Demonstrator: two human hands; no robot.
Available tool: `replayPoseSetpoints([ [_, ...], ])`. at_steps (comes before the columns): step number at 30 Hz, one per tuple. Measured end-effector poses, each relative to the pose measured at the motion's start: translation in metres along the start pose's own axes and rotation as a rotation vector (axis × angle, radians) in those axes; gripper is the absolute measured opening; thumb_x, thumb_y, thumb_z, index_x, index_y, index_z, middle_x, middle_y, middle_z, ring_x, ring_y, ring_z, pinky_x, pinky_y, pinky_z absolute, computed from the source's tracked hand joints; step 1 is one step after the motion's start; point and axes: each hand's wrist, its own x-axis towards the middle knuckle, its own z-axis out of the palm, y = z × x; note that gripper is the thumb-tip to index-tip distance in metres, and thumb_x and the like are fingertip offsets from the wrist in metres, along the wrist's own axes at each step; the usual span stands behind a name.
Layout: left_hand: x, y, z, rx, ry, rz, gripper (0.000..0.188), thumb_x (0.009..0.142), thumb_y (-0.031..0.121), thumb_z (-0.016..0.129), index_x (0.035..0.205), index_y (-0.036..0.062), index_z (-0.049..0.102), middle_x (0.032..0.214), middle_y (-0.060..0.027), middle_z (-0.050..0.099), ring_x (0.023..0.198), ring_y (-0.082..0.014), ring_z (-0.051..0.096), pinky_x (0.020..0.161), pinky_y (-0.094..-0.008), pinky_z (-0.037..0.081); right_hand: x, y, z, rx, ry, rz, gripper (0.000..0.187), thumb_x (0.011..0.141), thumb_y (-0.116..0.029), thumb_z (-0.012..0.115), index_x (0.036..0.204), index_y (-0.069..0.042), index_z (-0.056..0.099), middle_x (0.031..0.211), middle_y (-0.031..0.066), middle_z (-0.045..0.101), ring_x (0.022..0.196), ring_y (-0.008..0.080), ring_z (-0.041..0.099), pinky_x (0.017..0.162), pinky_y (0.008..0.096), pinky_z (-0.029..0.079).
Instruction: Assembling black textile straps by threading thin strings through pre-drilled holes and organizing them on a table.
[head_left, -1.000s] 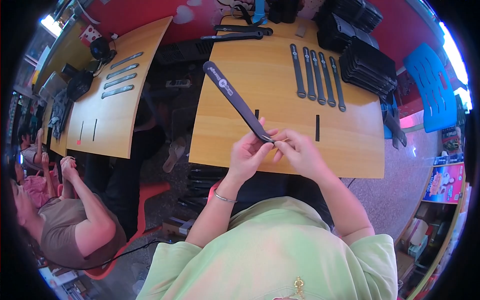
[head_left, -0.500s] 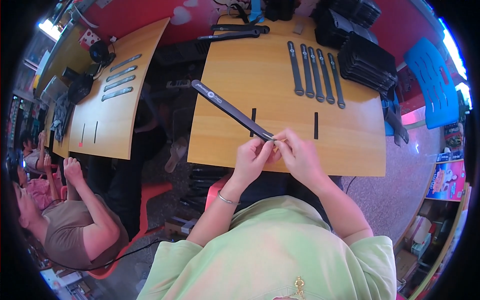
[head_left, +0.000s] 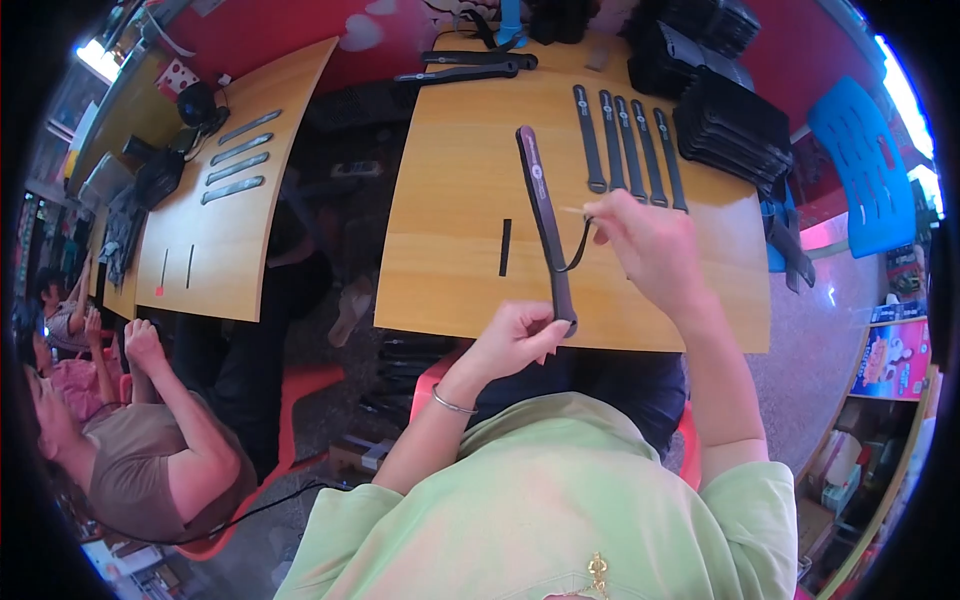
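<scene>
A long black strap (head_left: 536, 190) with pale printing slants over the wooden table (head_left: 450, 170). My left hand (head_left: 520, 338) pinches its near end, where a small loop shows, by the table's front edge. Farther right and higher, my right hand (head_left: 652, 245) is closed on the end of a thin black strip (head_left: 581, 246), which curves down to the strap's side. A pale sliver pokes out from those right fingertips, too blurred to make out. Left of the strap, a short black bar (head_left: 505, 247) marks the tabletop.
Several similar straps (head_left: 624, 150) lie in a row at the back right, beside stacked black cases (head_left: 735, 125). More straps (head_left: 470, 70) rest at the far left corner. A blue chair (head_left: 865, 165) stands at right. A co-worker (head_left: 165, 440) sits at another table (head_left: 215, 230) on the left.
My hands have moved apart: the right went up and rightward with the thin strip, the left slightly down. The strap has swung from a leftward slant to nearly upright in the view.
</scene>
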Motion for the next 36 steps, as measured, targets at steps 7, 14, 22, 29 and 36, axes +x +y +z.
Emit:
replayPoseSetpoints([
  [7, 0.008, 0.005, -0.002, -0.343, 0.289, 0.114, 0.035, 0.088, -0.002, 0.044, 0.123, 0.0022, 0.039, 0.098, -0.0087, 0.057, 0.079, -0.0166, 0.061, 0.076, -0.0290, 0.053, -0.027, -0.027, -0.005, -0.154, -0.318, -0.176, 0.009, 0.077, -0.010, 0.055, 0.086, -0.011, 0.051, 0.061, 0.0052, 0.059, 0.057, 0.0237, 0.061, 0.046, 0.0350, 0.044],
  [14, 0.005, 0.011, -0.014, -0.677, 0.334, 0.133, 0.037, 0.091, 0.001, 0.038, 0.128, 0.0061, 0.036, 0.084, -0.0042, 0.052, 0.055, -0.0089, 0.046, 0.049, -0.0206, 0.037, -0.037, -0.033, -0.008, -0.182, -0.455, -0.102, 0.021, 0.083, -0.015, 0.056, 0.104, -0.013, 0.056, 0.058, 0.0071, 0.058, 0.053, 0.0245, 0.059, 0.046, 0.0371, 0.044],
  [22, 0.003, 0.018, -0.014, -0.814, 0.293, 0.090, 0.038, 0.091, 0.001, 0.038, 0.129, 0.0082, 0.037, 0.079, -0.0018, 0.050, 0.047, -0.0057, 0.032, 0.042, -0.0186, 0.026, -0.030, -0.044, 0.006, 0.224, -0.182, -0.024, 0.034, 0.074, -0.010, 0.071, 0.107, -0.010, 0.062, 0.069, 0.0040, 0.061, 0.051, 0.0159, 0.050, 0.049, 0.0271, 0.040],
  [29, 0.001, 0.015, -0.008, -0.819, 0.178, -0.001, 0.037, 0.093, 0.005, 0.038, 0.129, 0.0130, 0.038, 0.075, -0.0007, 0.046, 0.046, -0.0040, 0.029, 0.041, -0.0170, 0.024, -0.031, -0.022, 0.049, 0.762, -0.287, 0.279, 0.011, 0.080, -0.006, 0.066, 0.092, -0.004, 0.065, 0.081, 0.0056, 0.066, 0.070, 0.0094, 0.058, 0.060, 0.0229, 0.045],
  [36, 0.002, 0.026, -0.003, -0.844, 0.006, -0.100, 0.040, 0.094, 0.006, 0.036, 0.134, 0.0079, 0.032, 0.069, -0.0023, 0.044, 0.041, -0.0039, 0.025, 0.038, -0.0177, 0.021, -0.001, -0.009, 0.046, 0.983, -0.320, 0.520, 0.005, 0.086, -0.004, 0.060, 0.089, 0.000, 0.062, 0.080, 0.0017, 0.063, 0.076, 0.0046, 0.055, 0.068, 0.0198, 0.042],
])
